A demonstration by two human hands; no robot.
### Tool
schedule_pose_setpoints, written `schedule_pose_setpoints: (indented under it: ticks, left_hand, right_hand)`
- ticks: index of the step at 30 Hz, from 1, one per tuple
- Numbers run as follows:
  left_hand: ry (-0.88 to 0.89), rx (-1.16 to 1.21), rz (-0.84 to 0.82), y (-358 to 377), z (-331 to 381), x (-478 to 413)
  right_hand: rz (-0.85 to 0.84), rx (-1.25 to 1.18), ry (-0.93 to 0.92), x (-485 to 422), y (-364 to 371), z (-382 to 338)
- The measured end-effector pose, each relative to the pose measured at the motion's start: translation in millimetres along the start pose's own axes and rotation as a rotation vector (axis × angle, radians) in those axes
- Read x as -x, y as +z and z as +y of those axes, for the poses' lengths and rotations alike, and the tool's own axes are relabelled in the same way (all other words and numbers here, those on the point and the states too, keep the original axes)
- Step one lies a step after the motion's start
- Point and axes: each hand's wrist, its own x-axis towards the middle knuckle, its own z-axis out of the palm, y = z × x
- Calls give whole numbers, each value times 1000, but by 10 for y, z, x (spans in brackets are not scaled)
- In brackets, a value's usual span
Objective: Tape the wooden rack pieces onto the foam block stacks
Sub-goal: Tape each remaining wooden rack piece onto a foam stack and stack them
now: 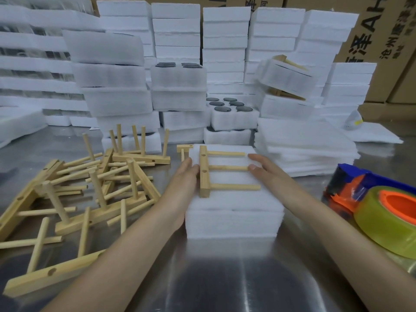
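A wooden rack piece (pixel 205 172), a bar with three dowels pointing right, lies flat on top of a white foam block stack (pixel 234 212) in the middle of the metal table. My left hand (pixel 188 174) has its straight fingers against the bar's left side and the foam's left edge. My right hand (pixel 262 168) rests with straight fingers on the foam at the dowel tips. A tape dispenser (pixel 351 188) in blue and orange with a yellowish tape roll (pixel 387 219) sits at the right.
A loose heap of wooden rack pieces (pixel 90 188) covers the table's left. Tall stacks of foam blocks (pixel 177 86) stand behind, a pile of flat foam sheets (pixel 304 149) sits right of centre, and cardboard boxes (pixel 382 41) line the back.
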Motion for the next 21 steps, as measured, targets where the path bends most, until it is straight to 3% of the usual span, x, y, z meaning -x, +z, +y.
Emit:
schedule_pose_setpoints:
  ticks: [8, 21]
  left_hand:
    - [23, -74, 19, 12, 5, -21]
    - [64, -139, -3, -11, -16, -20]
  right_hand:
    - [28, 55, -96, 65, 13, -134]
    - [36, -10, -87, 56, 39, -112]
